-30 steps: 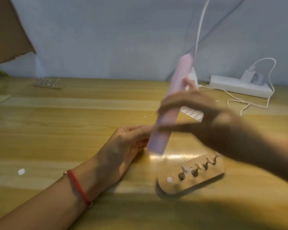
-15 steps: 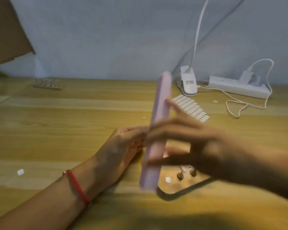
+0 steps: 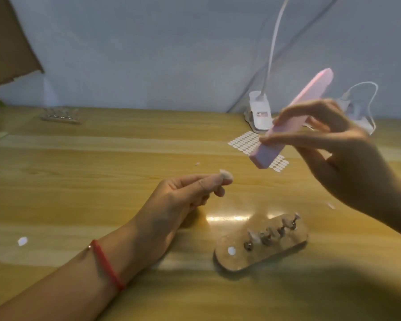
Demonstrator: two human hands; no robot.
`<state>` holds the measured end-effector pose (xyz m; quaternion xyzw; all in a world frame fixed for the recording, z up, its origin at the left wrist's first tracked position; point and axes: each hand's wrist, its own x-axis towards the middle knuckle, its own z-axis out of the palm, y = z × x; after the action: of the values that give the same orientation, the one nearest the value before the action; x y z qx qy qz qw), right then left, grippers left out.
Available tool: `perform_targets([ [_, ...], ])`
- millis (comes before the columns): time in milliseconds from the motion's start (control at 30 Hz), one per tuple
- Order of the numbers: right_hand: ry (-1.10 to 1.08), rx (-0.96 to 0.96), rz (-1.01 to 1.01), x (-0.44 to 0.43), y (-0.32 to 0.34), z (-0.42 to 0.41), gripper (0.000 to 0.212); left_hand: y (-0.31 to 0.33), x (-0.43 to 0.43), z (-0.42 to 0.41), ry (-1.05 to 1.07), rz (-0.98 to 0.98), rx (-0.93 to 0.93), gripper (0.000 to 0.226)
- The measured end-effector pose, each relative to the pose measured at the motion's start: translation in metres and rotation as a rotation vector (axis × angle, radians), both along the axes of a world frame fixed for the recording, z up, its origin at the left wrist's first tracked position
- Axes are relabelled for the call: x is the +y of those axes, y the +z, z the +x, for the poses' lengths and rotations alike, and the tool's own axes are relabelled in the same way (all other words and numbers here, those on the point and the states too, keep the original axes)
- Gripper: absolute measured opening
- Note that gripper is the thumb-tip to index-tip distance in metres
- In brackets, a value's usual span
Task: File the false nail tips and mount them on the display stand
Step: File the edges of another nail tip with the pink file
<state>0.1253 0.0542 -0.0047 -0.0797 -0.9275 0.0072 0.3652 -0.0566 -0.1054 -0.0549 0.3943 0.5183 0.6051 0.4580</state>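
Left hand pinches one tip at the fingertips (light, springy, probably slippery; hold by its sides). Right hand grips the stiff file below its middle.

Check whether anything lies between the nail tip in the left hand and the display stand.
Nothing visible does. The left hand pinches the nail tip over bare table beside the display stand; the right hand holds the nail file higher, aside.
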Motion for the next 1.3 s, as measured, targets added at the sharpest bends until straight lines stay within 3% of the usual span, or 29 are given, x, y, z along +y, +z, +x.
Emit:
perform_targets([
  [167, -0.047, -0.089, -0.116, 0.004, -0.012, 0.003, 0.046, 0.001, 0.001, 0.0, 0.011, 0.008, -0.05, 0.033],
  [367, -0.14, -0.367, -0.314, 0.001, -0.02, 0.007, 0.03, 0.003, 0.001, 0.002, 0.018, 0.009, -0.064, 0.029],
  [567, 0.073, -0.052, -0.596, -0.034, -0.002, -0.006, 0.036, 0.002, 0.0, 0.008, 0.075, 0.044, 0.004, 0.025],
  [800, 0.156, -0.062, -0.725, -0.055, -0.001, -0.018, 0.029, 0.002, -0.001, 0.01, 0.054, 0.079, 0.02, 0.028],
  [1000, 0.139, -0.059, -0.726, -0.055, -0.01, -0.016, 0.025, 0.002, -0.002, 0.01, 0.041, 0.063, 0.119, 0.029],
  [1300, 0.122, -0.041, -0.686, -0.057, -0.02, -0.015, 0.023, -0.001, -0.003, 0.011, 0.022, 0.066, 0.121, 0.023],
])
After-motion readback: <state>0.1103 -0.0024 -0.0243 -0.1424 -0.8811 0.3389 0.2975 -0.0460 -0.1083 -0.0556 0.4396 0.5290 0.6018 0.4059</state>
